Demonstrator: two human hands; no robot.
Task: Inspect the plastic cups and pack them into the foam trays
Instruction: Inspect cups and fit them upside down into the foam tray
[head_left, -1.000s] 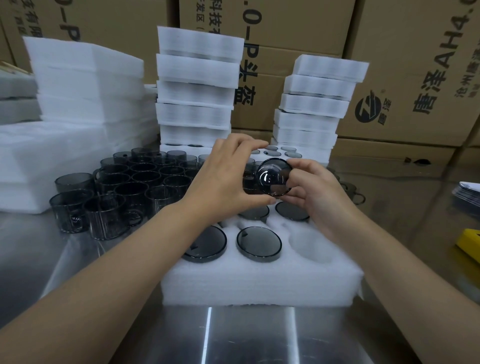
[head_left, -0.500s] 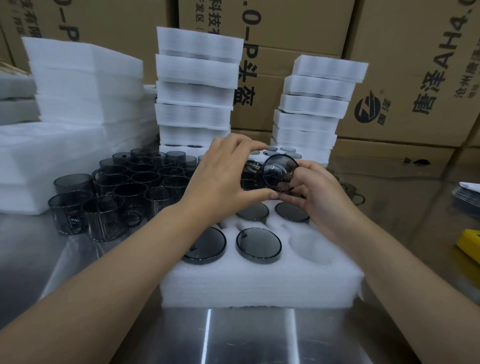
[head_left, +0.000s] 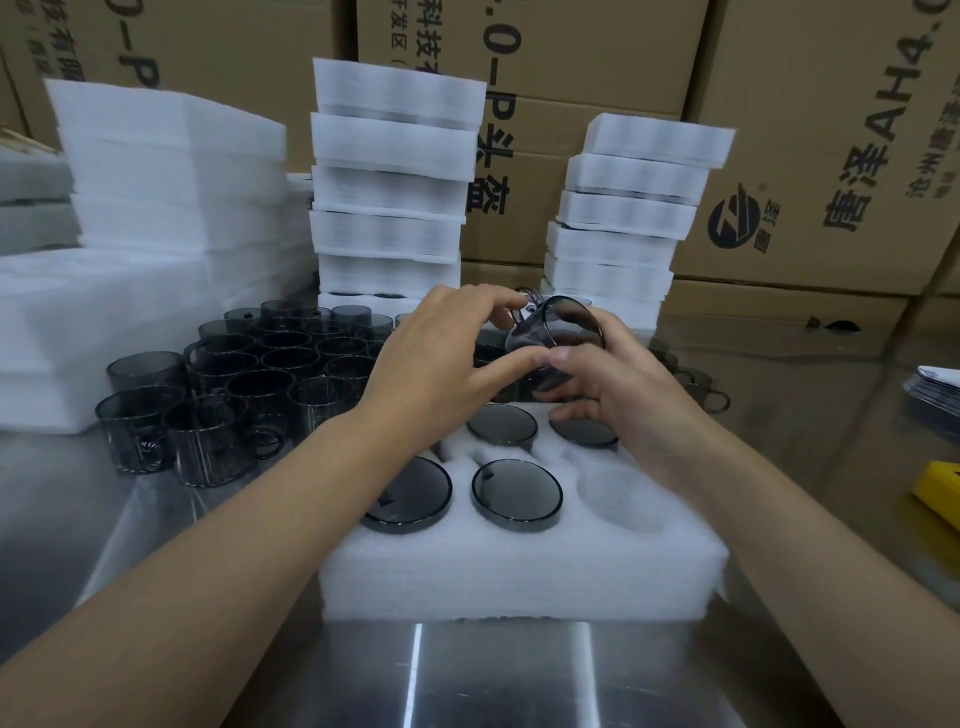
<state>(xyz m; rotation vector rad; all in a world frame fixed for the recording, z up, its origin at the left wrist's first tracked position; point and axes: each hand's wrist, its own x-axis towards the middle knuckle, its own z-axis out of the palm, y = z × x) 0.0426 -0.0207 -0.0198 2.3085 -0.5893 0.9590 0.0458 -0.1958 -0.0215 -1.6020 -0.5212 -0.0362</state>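
Note:
Both hands hold one smoky grey plastic cup (head_left: 558, 332) tilted above the far side of the white foam tray (head_left: 519, 566). My left hand (head_left: 447, 369) pinches its left side and handle between thumb and fingertips. My right hand (head_left: 618, 395) grips it from the right and below. Several cups sit upside down in the tray's pockets, such as the near-middle one (head_left: 517, 494). The near-right pocket (head_left: 626, 496) is empty. Several loose cups (head_left: 244, 384) stand in a group left of the tray.
Two stacks of filled foam trays (head_left: 389, 182) (head_left: 628, 218) rise behind, with a pile of foam sheets (head_left: 166, 171) at the left and cardboard boxes (head_left: 810, 145) at the back. More cups (head_left: 701, 389) stand right of my hands. A yellow object (head_left: 937, 493) lies at the right edge on the steel table (head_left: 467, 675).
The cup has been turned in my hands: its base faced me before, and it now tilts with the handle up on the left. It has also risen slightly.

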